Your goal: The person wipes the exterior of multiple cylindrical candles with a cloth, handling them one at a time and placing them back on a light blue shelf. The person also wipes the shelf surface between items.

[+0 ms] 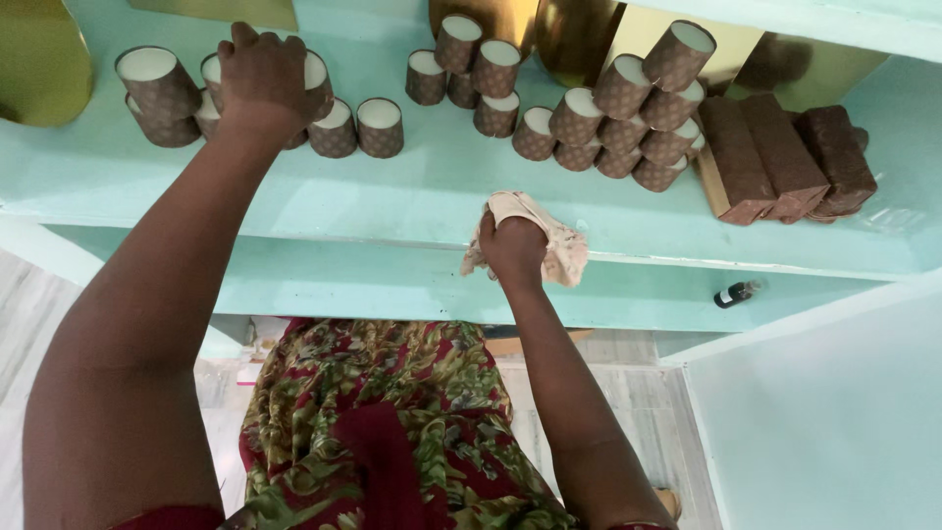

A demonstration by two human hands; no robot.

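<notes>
My right hand [512, 245] grips a crumpled beige cloth [559, 250] pressed on the front edge of a mint-green shelf [412, 196]. My left hand [263, 79] reaches to the back left of that shelf and rests on a cluster of brown dotted paper cups [157, 83] with white insides, fingers curled over one or two of them. Two more such cups [379, 126] stand just right of that hand.
More brown paper cups [628, 118] are piled at the shelf's middle and right. Flat brown stacks [775, 157] lie at the far right. Gold boards [39, 59] lean at the back. A small dark bottle [736, 292] lies on a lower shelf. A mint panel [834, 412] stands to the right.
</notes>
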